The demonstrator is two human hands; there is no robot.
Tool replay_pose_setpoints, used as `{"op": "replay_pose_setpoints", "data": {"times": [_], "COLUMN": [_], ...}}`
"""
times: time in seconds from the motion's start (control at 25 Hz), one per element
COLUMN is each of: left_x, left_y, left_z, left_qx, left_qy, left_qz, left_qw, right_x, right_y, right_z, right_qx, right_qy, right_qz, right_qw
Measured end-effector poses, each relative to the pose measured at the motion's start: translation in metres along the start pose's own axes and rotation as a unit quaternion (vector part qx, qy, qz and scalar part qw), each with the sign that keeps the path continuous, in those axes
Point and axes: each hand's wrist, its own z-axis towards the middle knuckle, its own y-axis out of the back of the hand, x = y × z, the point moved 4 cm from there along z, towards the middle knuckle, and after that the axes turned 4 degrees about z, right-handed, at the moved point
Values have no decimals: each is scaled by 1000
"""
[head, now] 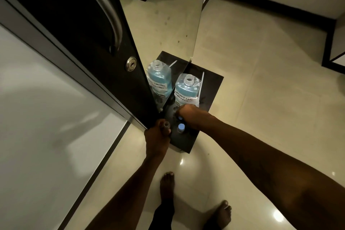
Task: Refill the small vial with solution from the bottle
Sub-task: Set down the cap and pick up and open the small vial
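Near frame centre, the left hand is grasping the small vial, likely light, slippery glass; the right hand, clenched, is pinching a blue cap below the open bottle.

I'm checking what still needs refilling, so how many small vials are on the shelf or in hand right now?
3. An open vial sits in the left hand. A blue-capped vial stands on the dark shelf. Another blue-topped one is under the right hand, partly hidden.

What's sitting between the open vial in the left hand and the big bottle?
In the head view, the right hand and a blue-capped vial on the black shelf lie between the open vial and the bottle.
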Motion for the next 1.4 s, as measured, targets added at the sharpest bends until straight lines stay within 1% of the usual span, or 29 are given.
{"op": "replay_pose_setpoints", "data": {"times": [0.08,0.2,0.32,0.4,0.48,0.56,0.64,0.72,0.84,0.92,1.0,1.08,1.12,1.2,1.28,1.4], "left_x": [1,0,3,2,-1,-4,0,2,-9,-26,-42,-67,-82,-116,-156,-203], "left_y": [-4,-7,-11,-5,11,29,36,36,36,42,52,68,78,104,133,159], "left_z": [3,6,9,4,-7,-26,-43,-52,-56,-58,-58,-55,-53,-51,-52,-58], "left_qx": [-1,-11,6,0,-20,-39,-33,-33,-26,-9,21,63,68,49,37,65], "left_qy": [-4,-35,-29,-37,-39,-21,9,12,-23,-47,-74,-97,-108,-124,-149,-190], "left_qz": [-20,-30,-25,-40,-62,-84,-98,-88,-93,-116,-137,-143,-136,-114,-113,-144], "left_qw": [1000,999,999,999,997,995,995,996,995,992,988,983,982,985,982,969], "right_x": [2,3,4,4,5,11,23,34,38,38,41,46,49,55,62,69], "right_y": [-3,-5,-4,0,6,17,22,17,3,9,32,67,88,131,172,220], "right_z": [2,4,0,-7,-18,-35,-50,-60,-55,-58,-75,-104,-121,-156,-189,-234], "right_qx": [4,6,-3,-13,-34,-83,-107,-80,-35,-29,-49,-98,-124,-180,-224,-251], "right_qy": [1,-7,-11,-19,-35,-48,-31,-23,-44,-53,-54,-55,-58,-51,-40,-37], "right_qz": [1,6,12,29,64,103,128,115,71,93,137,166,179,196,186,162], "right_qw": [1000,1000,1000,999,997,990,985,990,996,994,988,980,974,962,956,954]}}
